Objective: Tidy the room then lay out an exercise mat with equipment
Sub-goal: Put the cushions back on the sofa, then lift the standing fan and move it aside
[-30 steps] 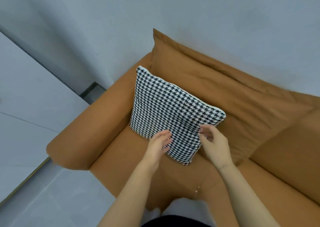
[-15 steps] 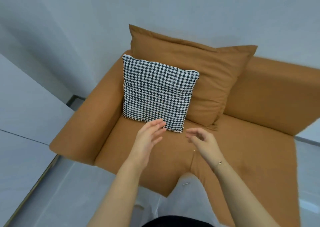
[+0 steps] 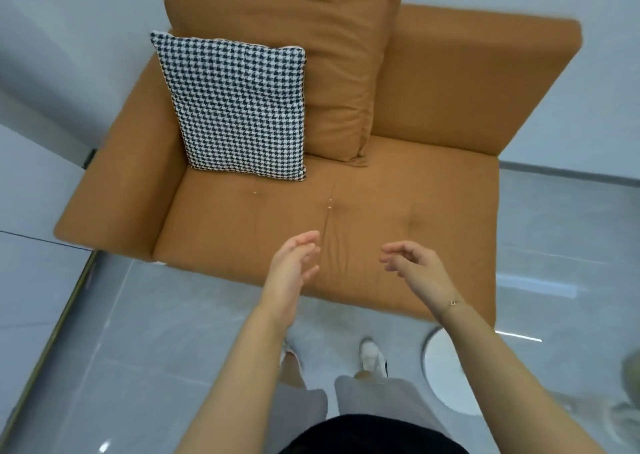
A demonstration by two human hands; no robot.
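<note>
A black-and-white houndstooth pillow (image 3: 239,107) stands upright in the left corner of an orange sofa (image 3: 346,218), leaning against a larger orange back cushion (image 3: 311,37). My left hand (image 3: 294,263) hovers over the front of the seat with its fingers straight and holds nothing. My right hand (image 3: 415,266) hangs beside it, fingers loosely curled, also empty. Both hands are well clear of the pillow.
Grey glossy floor tiles (image 3: 138,332) lie in front of the sofa. A round white base (image 3: 446,374) sits on the floor at the lower right. My feet (image 3: 372,356) stand just before the sofa's front edge. A pale wall (image 3: 52,37) rises behind and to the left.
Both hands let go of the houndstooth pillow and drew back toward me. The view pulled away from the sofa, so the whole seat and the floor now show.
</note>
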